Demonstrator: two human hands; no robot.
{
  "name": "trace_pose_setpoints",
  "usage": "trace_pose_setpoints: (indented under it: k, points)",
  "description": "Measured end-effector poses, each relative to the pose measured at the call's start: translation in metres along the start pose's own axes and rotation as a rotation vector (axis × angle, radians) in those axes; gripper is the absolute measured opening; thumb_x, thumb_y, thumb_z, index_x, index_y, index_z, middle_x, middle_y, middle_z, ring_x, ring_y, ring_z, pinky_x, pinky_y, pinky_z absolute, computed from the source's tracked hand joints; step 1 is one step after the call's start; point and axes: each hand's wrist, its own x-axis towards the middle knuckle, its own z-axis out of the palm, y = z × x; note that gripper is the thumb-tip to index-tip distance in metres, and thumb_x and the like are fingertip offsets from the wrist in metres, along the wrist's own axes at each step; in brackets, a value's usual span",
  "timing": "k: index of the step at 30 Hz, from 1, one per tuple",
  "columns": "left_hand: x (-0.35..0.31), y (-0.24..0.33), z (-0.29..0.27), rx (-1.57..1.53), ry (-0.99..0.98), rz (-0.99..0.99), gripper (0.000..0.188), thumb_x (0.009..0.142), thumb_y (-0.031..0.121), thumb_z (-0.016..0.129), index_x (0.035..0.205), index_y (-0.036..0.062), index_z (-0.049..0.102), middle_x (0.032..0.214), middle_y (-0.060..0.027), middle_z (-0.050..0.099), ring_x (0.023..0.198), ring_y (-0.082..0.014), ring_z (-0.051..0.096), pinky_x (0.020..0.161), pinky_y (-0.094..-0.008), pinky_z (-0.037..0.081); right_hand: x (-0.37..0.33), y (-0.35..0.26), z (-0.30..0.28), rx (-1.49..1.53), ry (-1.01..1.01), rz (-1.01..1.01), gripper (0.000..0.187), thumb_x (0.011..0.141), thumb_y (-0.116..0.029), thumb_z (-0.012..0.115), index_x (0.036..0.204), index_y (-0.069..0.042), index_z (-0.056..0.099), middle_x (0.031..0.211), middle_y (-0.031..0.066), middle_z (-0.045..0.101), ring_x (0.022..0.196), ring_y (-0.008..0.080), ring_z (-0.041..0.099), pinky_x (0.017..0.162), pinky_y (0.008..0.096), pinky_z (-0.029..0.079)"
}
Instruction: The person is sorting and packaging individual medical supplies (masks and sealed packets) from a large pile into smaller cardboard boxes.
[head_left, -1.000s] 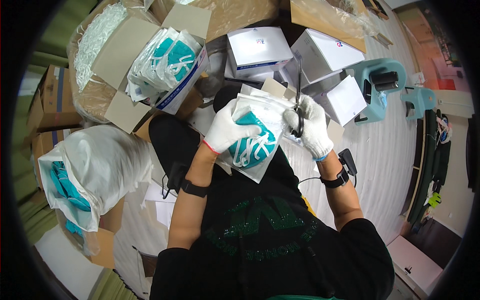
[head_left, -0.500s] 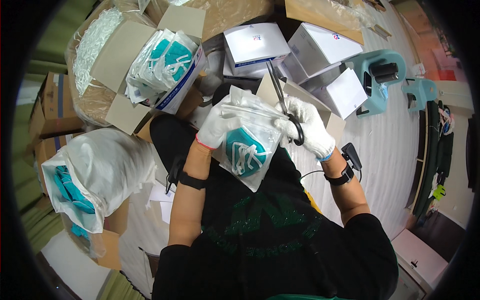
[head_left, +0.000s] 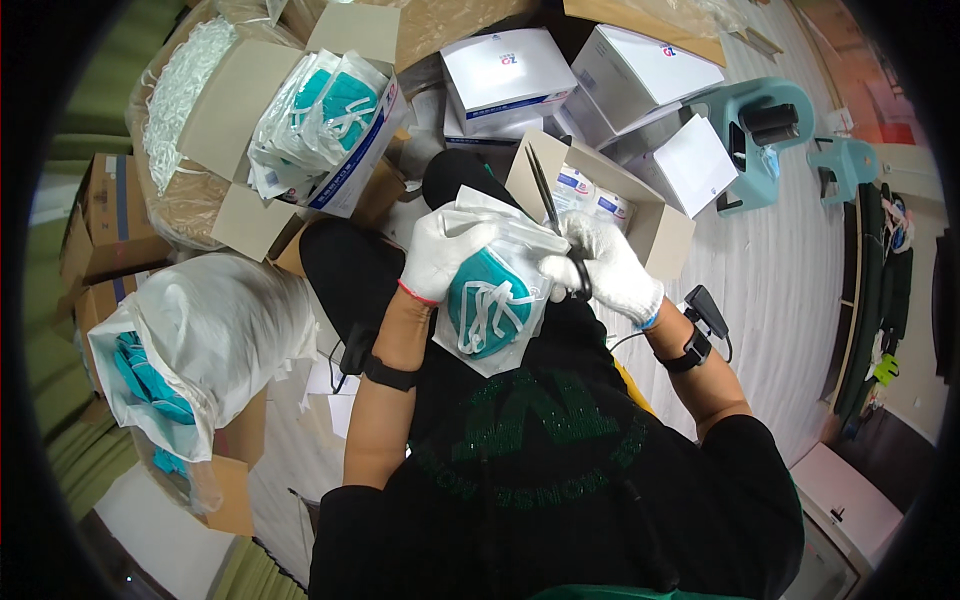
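A: What is held by the left hand?

B: A clear plastic bag with a teal mask inside is gripped at its upper left corner. The gloved fingers are closed around the plastic. The bag is held up in front of the chest, over the lap, and its lower edge hangs against the black shirt.

A: And the right hand?

B: A pair of scissors is held in it. The fingers are curled through the handles, and the blades are pointed up and away, only slightly parted, just above the bag's top edge. Whether the plastic is touched by the blades cannot be told.

A: What is seen around the hands?

B: An open cardboard box with small packets in it is placed just beyond the scissors. Two white boxes are set farther back, and a teal tape dispenser is seen to the right on the white floor. To the left, an open carton is filled with more bagged masks, and a large white sack with teal items inside is placed beside the left forearm. A black band is worn on each wrist.
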Motion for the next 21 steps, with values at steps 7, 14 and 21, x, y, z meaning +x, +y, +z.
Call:
trace_pose_setpoints:
  k: [7,14,21]
  points:
    - [0.005,-0.012,-0.017,-0.242,0.011,0.066,0.025,0.092,0.012,0.063,0.11,-0.0052,0.065,0.105,-0.0108,0.069,0.093,-0.0154,0.065,0.086,-0.0295,0.052,-0.023,-0.01,-0.016,-0.177,0.053,-0.005,0.037,0.082,-0.022,0.081,0.107,-0.001,0.064,0.082,0.0017,0.062,0.074,0.0094,0.058,0.063,0.0261,0.047]
    - [0.012,-0.024,-0.036,-0.414,0.049,0.086,0.025,0.095,0.023,0.06,0.108,0.0024,0.065,0.102,-0.0046,0.066,0.096,-0.0136,0.062,0.088,-0.0298,0.05,-0.041,-0.042,-0.032,-0.635,-0.106,-0.078,0.055,0.074,-0.049,0.082,0.104,-0.005,0.065,0.09,0.0119,0.067,0.083,0.0282,0.066,0.075,0.0362,0.051]
    - [0.015,-0.044,-0.048,-0.794,0.032,-0.061,0.024,0.101,0.025,0.052,0.113,0.0064,0.062,0.103,-0.0087,0.069,0.085,-0.0221,0.071,0.076,-0.035,0.061,-0.032,-0.044,-0.027,-0.787,-0.213,-0.225,0.063,0.071,-0.057,0.08,0.102,-0.005,0.065,0.085,0.0133,0.065,0.079,0.0332,0.065,0.071,0.0394,0.051]
